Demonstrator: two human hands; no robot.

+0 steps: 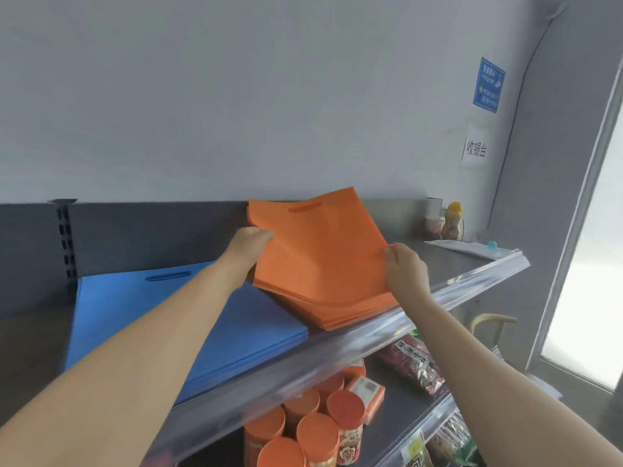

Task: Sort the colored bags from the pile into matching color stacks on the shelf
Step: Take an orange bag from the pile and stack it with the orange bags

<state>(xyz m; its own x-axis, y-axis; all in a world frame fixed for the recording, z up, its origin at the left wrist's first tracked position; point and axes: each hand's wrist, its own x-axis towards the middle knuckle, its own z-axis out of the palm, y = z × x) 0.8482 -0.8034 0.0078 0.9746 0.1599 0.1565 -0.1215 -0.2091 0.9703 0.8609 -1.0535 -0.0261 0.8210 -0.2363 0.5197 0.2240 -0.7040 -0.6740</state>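
Grips the orange bag [320,244] by its side edges, left hand [251,241] on the left and right hand [404,267] on the right, equally near, slot end tipped toward the wall [269,96], right over the orange stack [337,315] on the shelf [371,335], beside the blue stack [111,298].

Orange bags [320,257], plain, are recorded at frame centre; blue bags [135,315], likewise plain, at lower left. The shelf [435,261] is noted as grey. A blue sign [488,85] with white marks is seen upper right. Canisters [317,433] at lower centre appear orange-lidded; label pattern unresolved.
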